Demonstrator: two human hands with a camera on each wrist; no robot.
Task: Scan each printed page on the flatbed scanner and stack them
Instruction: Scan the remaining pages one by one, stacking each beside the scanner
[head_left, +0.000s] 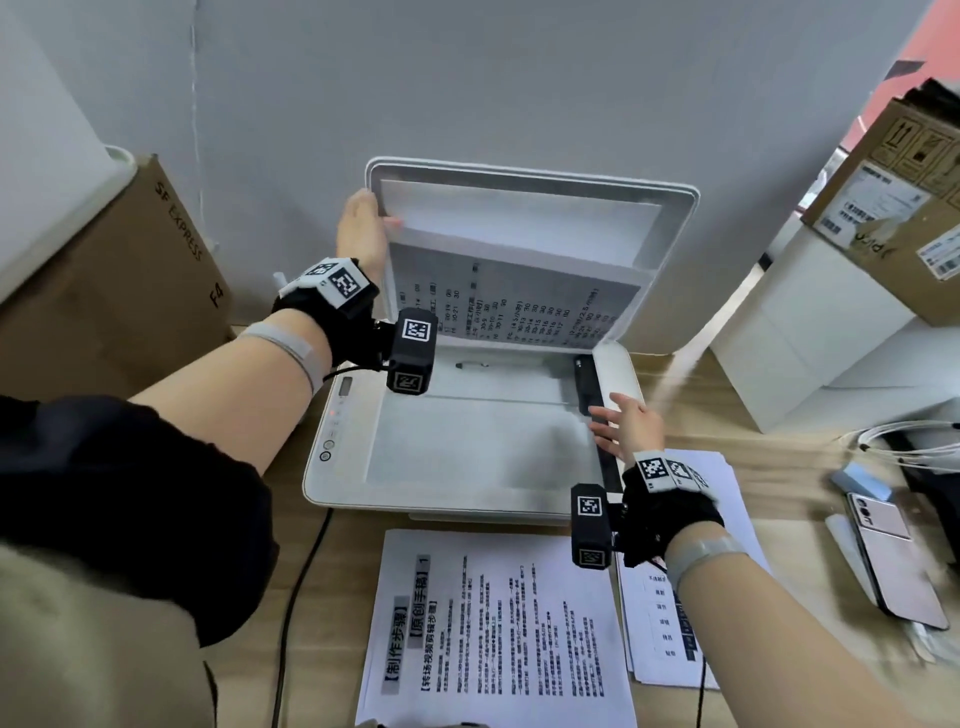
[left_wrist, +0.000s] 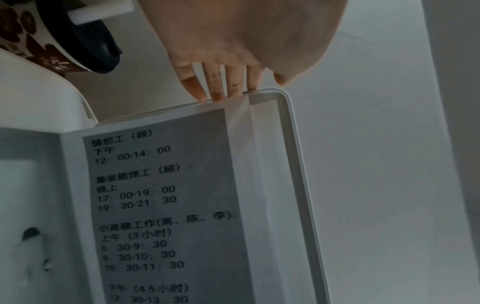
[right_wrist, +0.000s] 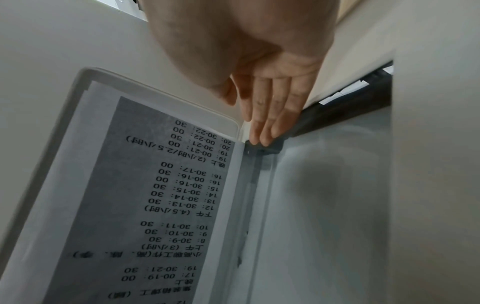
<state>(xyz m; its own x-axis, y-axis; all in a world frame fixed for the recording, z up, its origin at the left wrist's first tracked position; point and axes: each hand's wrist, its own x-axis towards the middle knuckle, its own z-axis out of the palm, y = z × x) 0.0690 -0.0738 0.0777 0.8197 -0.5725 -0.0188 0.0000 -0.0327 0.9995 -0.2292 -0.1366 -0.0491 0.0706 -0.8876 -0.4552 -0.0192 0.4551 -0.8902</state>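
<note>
The white flatbed scanner's lid (head_left: 519, 174) stands raised. My left hand (head_left: 371, 223) grips its left edge, fingers behind the rim and thumb on the inner side; in the left wrist view the left hand (left_wrist: 228, 86) meets the lid (left_wrist: 293, 164) near its corner. A printed page (head_left: 509, 306) with a grey block of times lies against the lid's underside, its lower edge near the hinge. The scanner glass (head_left: 467, 441) is bare. My right hand (head_left: 621, 421) is open, fingers straight over the glass's right edge, with fingertips (right_wrist: 265, 137) at a black strip.
A printed page (head_left: 498, 623) lies on the wooden table in front of the scanner, and a small paper stack (head_left: 727, 493) lies under my right wrist. A pink phone (head_left: 893, 556) and cables sit right. Cardboard boxes (head_left: 130, 270) flank the scanner.
</note>
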